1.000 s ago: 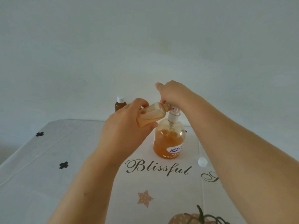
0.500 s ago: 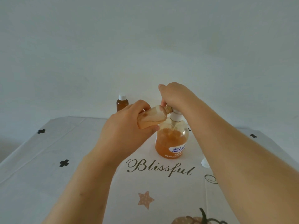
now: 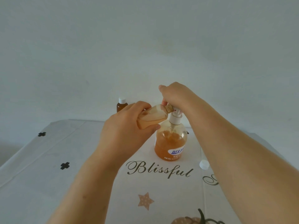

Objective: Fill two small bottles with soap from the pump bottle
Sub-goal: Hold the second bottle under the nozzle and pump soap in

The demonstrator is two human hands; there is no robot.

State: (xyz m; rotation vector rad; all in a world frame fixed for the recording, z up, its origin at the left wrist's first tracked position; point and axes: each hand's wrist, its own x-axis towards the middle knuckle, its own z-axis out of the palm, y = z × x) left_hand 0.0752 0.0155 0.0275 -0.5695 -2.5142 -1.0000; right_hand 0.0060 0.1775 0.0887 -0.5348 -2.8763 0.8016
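Head view: L hand grips small bottle round its body, thumb underneath, fingers wrapped over the top; bottle is held in the air above the table, just left of the pump neck; its open mouth sits right up against the spout area under R hand. R hand fingers are curled down over the pump head of pump bottle; spout mostly hidden by that hand, so can't tell if soap is flowing. Pump bottle stands upright on tablecloth, between both forearms, below both hands.

Small bottle: translucent amber plastic, rounded shoulders, ribbed neck, pale soap inside, partly full. Pump bottle: clear, round-bellied, orange liquid in the lower part, white collar, blue/white label. 2nd small bottle: dark brown w/ white cap, upright at far table edge, behind L hand, apart from it. Loose white cap lies on the cloth right of pump bottle, just beside R forearm. Cloth: white, smooth, creased; black clover marks, "Blissful" script, tan star, pumpkin print at btm edge.

Small bottle long axis is close to horizontal, slightly tilted; mouth points right and a bit up toward the pump; base sits left in L palm.
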